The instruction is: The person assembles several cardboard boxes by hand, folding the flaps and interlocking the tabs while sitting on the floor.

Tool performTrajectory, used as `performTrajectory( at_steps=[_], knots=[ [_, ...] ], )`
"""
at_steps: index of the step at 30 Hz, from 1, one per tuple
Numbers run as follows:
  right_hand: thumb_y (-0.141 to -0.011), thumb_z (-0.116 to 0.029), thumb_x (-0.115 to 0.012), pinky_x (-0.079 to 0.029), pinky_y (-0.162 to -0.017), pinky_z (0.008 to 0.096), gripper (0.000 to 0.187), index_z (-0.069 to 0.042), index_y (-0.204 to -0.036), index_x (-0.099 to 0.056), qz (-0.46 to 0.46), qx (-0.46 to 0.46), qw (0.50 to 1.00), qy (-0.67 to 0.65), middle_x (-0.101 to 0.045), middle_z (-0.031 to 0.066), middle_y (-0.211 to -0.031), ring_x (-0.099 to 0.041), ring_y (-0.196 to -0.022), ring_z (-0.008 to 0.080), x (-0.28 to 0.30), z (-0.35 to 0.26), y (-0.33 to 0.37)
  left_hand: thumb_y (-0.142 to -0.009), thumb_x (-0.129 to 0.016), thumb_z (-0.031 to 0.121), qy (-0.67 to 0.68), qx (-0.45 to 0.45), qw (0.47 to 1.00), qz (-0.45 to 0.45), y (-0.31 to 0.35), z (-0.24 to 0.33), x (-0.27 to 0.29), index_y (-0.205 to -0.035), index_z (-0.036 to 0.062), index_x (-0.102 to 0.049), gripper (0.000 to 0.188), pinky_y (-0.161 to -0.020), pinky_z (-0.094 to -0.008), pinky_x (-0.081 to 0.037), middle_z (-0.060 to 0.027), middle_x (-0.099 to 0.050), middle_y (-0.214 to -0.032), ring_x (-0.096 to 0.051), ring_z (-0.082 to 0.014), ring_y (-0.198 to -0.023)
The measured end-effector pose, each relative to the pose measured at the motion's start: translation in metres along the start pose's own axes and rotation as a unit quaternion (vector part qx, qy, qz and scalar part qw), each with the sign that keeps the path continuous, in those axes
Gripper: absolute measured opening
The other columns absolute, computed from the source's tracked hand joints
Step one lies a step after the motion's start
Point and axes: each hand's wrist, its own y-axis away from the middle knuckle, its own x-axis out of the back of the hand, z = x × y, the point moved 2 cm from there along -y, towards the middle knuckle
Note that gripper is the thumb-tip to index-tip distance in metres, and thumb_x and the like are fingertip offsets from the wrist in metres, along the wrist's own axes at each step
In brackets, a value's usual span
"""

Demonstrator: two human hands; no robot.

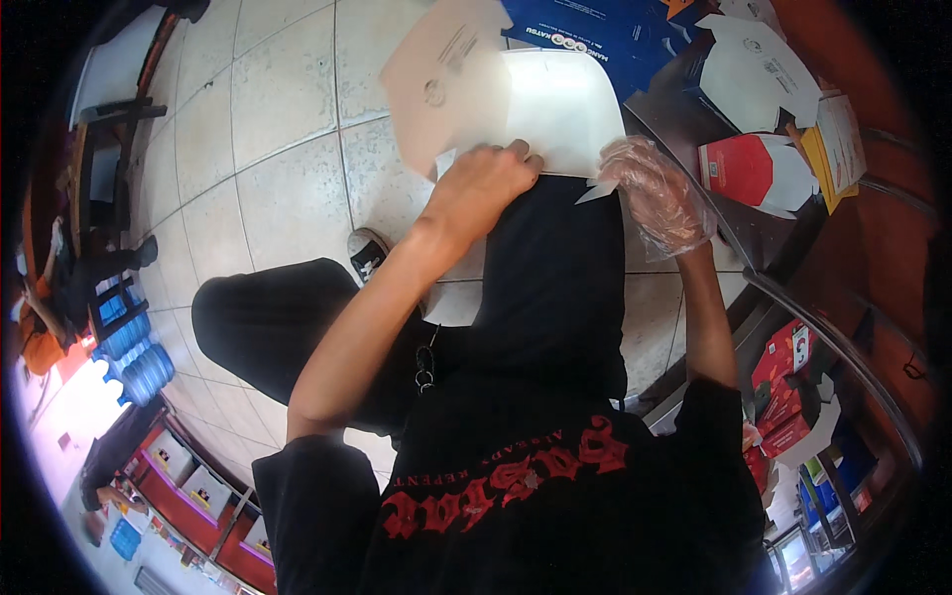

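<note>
A partly folded paper food box (pixel 563 109), white inside, rests over my knee with a broad pale flap (pixel 446 89) leaning out to its left. My bare left hand (pixel 486 188) is closed on the box's near edge, its fingers curled over the rim. At the near right corner, my right hand (pixel 659 193) wears a clear plastic glove and has its fingers bent around the box's edge. A small white pointed tab (pixel 595 191) sticks out beside the gloved fingers. The right fingertips are partly hidden by the creased glove.
On the dark metal table (pixel 679 104) to the right lie blue flat cartons (pixel 575 22), a white carton (pixel 759 79), a red carton (pixel 736 169) and a yellow carton (pixel 841 149). A metal rail (pixel 843 337) runs below them. Blue water jugs (pixel 146 375) stand at far left.
</note>
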Motion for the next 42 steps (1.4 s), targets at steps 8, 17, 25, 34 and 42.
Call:
performTrajectory(
  at_steps=[8, 17, 25, 34, 42],
  knots=[
    [-0.076, 0.010, -0.066, -0.052, -0.105, 0.0390, 0.041, -0.015, -0.108, -0.071, -0.080, 0.016, 0.985, 0.152, -0.064, 0.0058, -0.122, -0.055, -0.126, 0.0257, -0.010, -0.008, 0.008, -0.079, -0.071, -0.005, 0.236, -0.029, 0.971, 0.024, -0.011, -0.034, -0.025, -0.113, 0.0037, -0.067, 0.036, -0.074, -0.0432, -0.055, -0.0190, -0.073, -0.089, -0.070, -0.0372, -0.086],
    [-0.080, 0.001, -0.071, -0.055, -0.096, 0.0393, 0.028, -0.013, -0.104, -0.072, -0.065, 0.054, 0.984, 0.155, -0.066, 0.0047, -0.112, -0.060, -0.116, 0.0256, -0.001, -0.018, -0.011, -0.082, -0.079, 0.012, 0.343, -0.009, 0.939, -0.033, -0.036, -0.060, -0.047, -0.108, 0.0044, -0.072, 0.028, -0.070, -0.0388, -0.050, -0.0155, -0.069, -0.078, -0.065, -0.0272, -0.070],
    [-0.085, -0.004, -0.071, -0.054, -0.084, 0.0432, 0.024, -0.010, -0.108, -0.067, -0.022, 0.000, 0.982, 0.188, -0.063, 0.0096, -0.106, -0.061, -0.104, 0.0304, -0.018, -0.030, -0.024, -0.089, -0.073, 0.015, 0.281, 0.039, 0.959, 0.013, -0.044, -0.052, -0.047, -0.116, 0.0062, -0.068, 0.029, -0.082, -0.0429, -0.051, -0.0167, -0.072, -0.097, -0.068, -0.0354, -0.088],
    [-0.094, -0.006, -0.065, -0.052, -0.083, 0.0475, 0.017, -0.003, -0.110, -0.061, 0.048, -0.097, 0.979, 0.174, -0.060, 0.0154, -0.106, -0.063, -0.099, 0.0368, -0.008, -0.020, -0.021, -0.102, -0.057, 0.025, 0.345, 0.107, 0.932, -0.027, -0.040, -0.025, -0.018, -0.119, 0.0065, -0.068, 0.027, -0.093, -0.0419, -0.050, -0.0202, -0.072, -0.108, -0.068, -0.0344, -0.102],
    [-0.095, -0.006, -0.064, -0.050, -0.086, 0.0457, 0.014, -0.001, -0.107, -0.060, 0.047, -0.053, 0.977, 0.201, -0.059, 0.0174, -0.104, -0.061, -0.097, 0.0371, -0.011, -0.014, -0.021, -0.101, -0.059, 0.024, 0.394, 0.087, 0.915, 0.028, -0.046, -0.021, -0.029, -0.114, 0.0045, -0.071, 0.027, -0.095, -0.0414, -0.050, -0.0191, -0.072, -0.108, -0.068, -0.0346, -0.103]
  ],
)
